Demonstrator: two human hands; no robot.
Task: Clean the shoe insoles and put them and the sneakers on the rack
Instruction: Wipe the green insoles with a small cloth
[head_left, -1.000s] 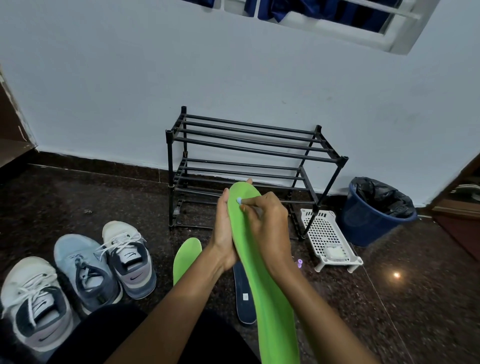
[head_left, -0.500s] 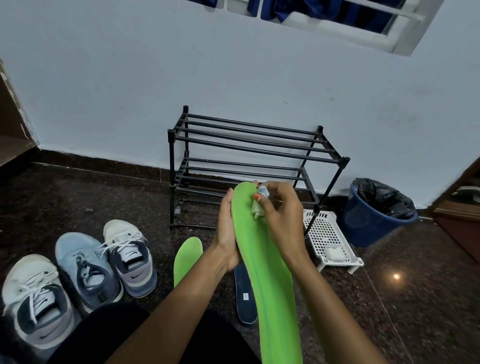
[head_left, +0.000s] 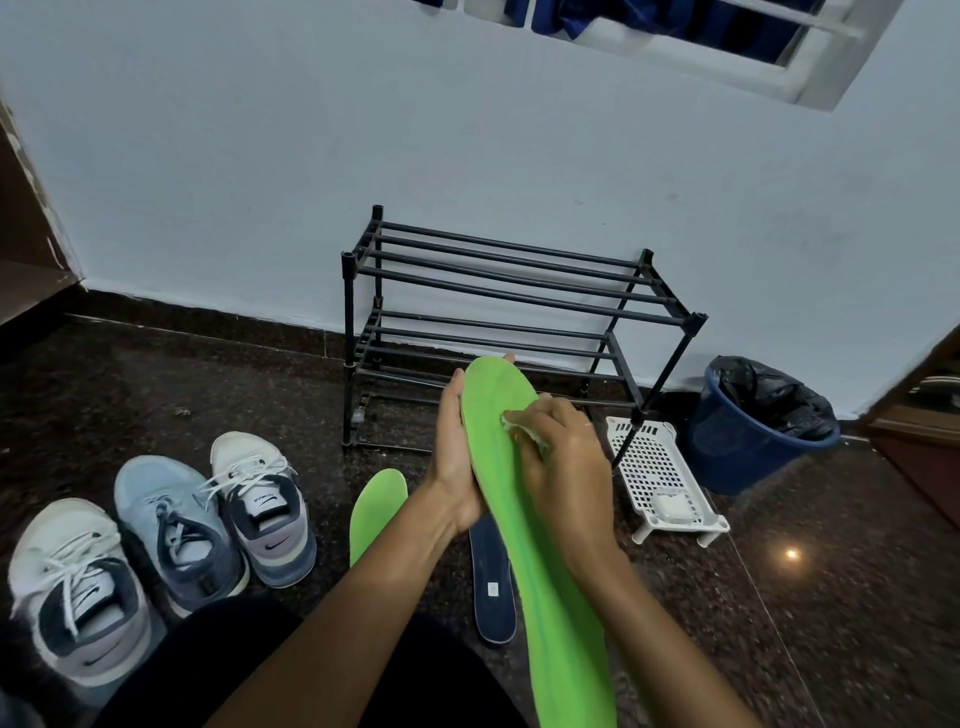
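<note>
Left hand (head_left: 457, 462) grips green insole (head_left: 524, 519) upright; right hand (head_left: 563, 457) pinches a small white wipe (head_left: 524, 428) against it.

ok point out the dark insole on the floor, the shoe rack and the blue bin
dark insole (head_left: 491, 564), head view, its middle, just above the white label
shoe rack (head_left: 348, 312), head view, front left post
blue bin (head_left: 737, 454), head view, outer wall

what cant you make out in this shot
Head view:
The white scrap in the right hand: mostly covered by curled fingers.
The green insole being held: heel end cut off by the bottom edge.
The dark blue insole: partly hidden behind the held one.
The second green insole: lower part hidden by the left forearm.
The white lump in the basket: too small to identify.
</note>
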